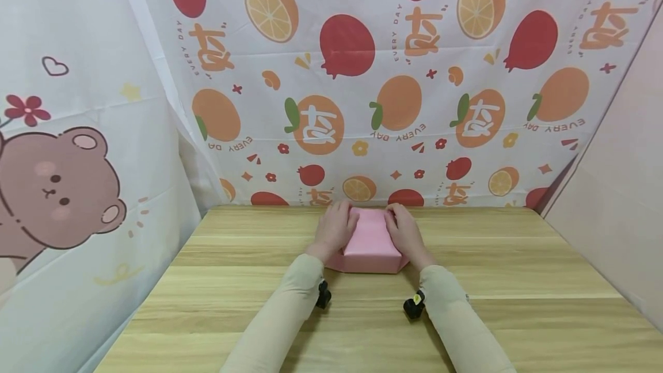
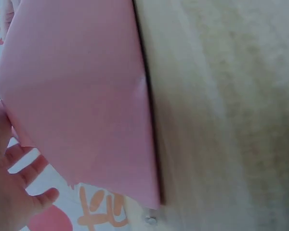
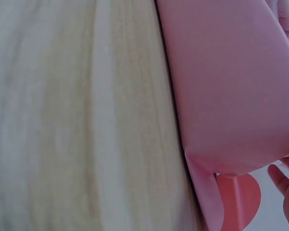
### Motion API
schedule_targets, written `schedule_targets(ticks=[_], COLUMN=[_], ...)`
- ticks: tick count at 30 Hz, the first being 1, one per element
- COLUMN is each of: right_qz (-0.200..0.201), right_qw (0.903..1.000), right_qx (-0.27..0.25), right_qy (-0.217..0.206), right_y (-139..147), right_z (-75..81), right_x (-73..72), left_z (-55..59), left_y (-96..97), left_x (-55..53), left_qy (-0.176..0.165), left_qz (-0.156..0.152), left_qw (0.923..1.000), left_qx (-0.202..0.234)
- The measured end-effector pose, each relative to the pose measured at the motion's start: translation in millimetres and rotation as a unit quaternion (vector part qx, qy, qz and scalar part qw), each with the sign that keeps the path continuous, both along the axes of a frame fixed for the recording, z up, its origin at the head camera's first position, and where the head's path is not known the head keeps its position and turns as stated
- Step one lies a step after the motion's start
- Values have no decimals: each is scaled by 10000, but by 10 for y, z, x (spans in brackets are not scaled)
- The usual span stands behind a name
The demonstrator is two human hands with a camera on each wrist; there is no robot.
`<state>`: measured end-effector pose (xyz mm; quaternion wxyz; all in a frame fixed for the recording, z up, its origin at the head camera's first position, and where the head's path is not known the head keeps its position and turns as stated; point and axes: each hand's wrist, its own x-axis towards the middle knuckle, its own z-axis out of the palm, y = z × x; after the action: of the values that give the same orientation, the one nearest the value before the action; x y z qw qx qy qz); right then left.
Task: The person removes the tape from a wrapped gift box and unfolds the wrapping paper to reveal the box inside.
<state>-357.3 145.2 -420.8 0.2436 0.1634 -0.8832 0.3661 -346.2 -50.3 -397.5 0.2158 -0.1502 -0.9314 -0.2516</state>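
A box wrapped in smooth pink paper (image 1: 370, 243) lies flat on the wooden table near its far edge. On its left side my left hand (image 1: 335, 224) holds the upper far part, thumb along the top edge. Opposite, my right hand (image 1: 406, 232) grips the right side in much the same way. In the left wrist view, spread fingers (image 2: 31, 173) show beside the sloping pink wrapping (image 2: 86, 106). The right wrist view shows a fingertip (image 3: 279, 178) near the box end (image 3: 241, 96); most of that hand is out of frame. The far side of the box is hidden.
A loose pink flap (image 3: 209, 197) sticks out at the near right corner of the box. The wooden table (image 1: 233, 315) ends at a fruit-print curtain (image 1: 357, 91) behind. A bear-print curtain (image 1: 77, 189) hangs at the left, and a pale wall (image 1: 621, 189) stands right.
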Motion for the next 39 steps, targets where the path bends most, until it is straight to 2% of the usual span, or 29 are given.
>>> schedule_targets(ticks=[7, 10, 15, 20, 25, 29, 32, 36, 39], right_qz=[18, 99, 229, 447, 580, 811, 1010, 1242, 1388], right_qw=[9986, 9976, 9941, 9860, 9814, 9715, 9593, 9450, 9401], right_qx=[-44, -55, 177, 385, 538, 816, 1079, 1377, 1509], right_qy=[526, 676, 1046, 1558, 1749, 2070, 2407, 2696, 2724], right_y=[9, 35, 104, 178, 271, 336, 364, 378, 391], right_z=[125, 210, 282, 295, 286, 281, 280, 292, 305], right_x=[86, 154, 291, 469, 643, 769, 857, 981, 1073], left_z=[118, 172, 256, 346, 385, 369, 341, 296, 284], left_y=[8, -5, -47, -106, -169, -215, -242, -269, -282], left_x=[14, 47, 186, 399, 581, 717, 804, 905, 982], left_qy=[992, 1240, 1411, 1583, 1548, 1557, 1645, 1944, 2223], left_qz=[-255, -379, -653, -986, -1239, -1406, -1536, -1699, -1785], left_qw=[9945, 9911, 9874, 9824, 9790, 9753, 9712, 9621, 9534], left_qx=[210, 285, 288, -79, -468, -698, -787, -880, -993])
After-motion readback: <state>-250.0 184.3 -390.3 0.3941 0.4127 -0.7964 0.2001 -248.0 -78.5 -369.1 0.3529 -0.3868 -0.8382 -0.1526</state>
